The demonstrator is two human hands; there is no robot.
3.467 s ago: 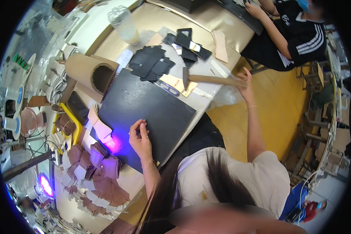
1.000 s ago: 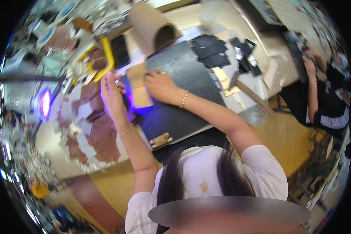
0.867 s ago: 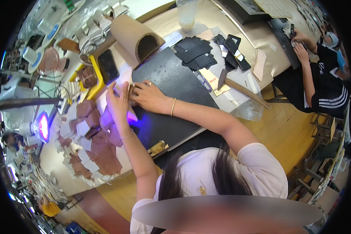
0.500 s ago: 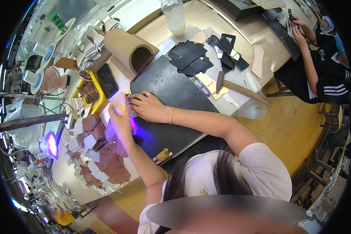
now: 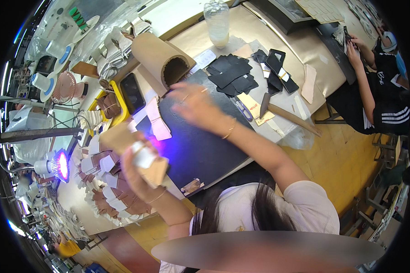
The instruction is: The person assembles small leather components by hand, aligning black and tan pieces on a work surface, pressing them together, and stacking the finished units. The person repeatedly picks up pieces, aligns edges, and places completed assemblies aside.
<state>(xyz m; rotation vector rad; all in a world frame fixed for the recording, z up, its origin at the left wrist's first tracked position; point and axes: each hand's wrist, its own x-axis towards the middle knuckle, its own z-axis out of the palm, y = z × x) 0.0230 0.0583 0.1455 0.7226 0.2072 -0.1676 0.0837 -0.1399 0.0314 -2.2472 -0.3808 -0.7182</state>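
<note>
Left hand point(image 5: 133, 172) is curled around a tan leather piece point(image 5: 155, 171) by the black board's point(image 5: 205, 152) eight o'clock; piece-handling seems in hand, and any setting-down would call for loosened fingers. Open room is left toward four. Right hand point(image 5: 197, 105), apparently empty, is held loosely spread near twelve; a hammer point(image 5: 292, 118) is laid beyond the edge toward two.

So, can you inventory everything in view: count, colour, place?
Mat: one, black, centre
Held pieces: count unclear, tan and white, left
Pink pieces: count unclear, pink, mat's left edge
Black pieces: many, black, mat's far edge
Hammer: one, brown handle, right of mat
Bottle: one, clear, far side
Tube: one, brown, behind mat
Tray: one, yellow, left
Phone: one, dark, beside tray
Brown pieces: many, brown, near left
Lamp: one, purple glow, far left
Spools: several, white and blue, upper left
Co-worker: at least one, black clothes, right
Left hand: one, bare, holding pieces
Right hand: one, bare, above mat
</note>
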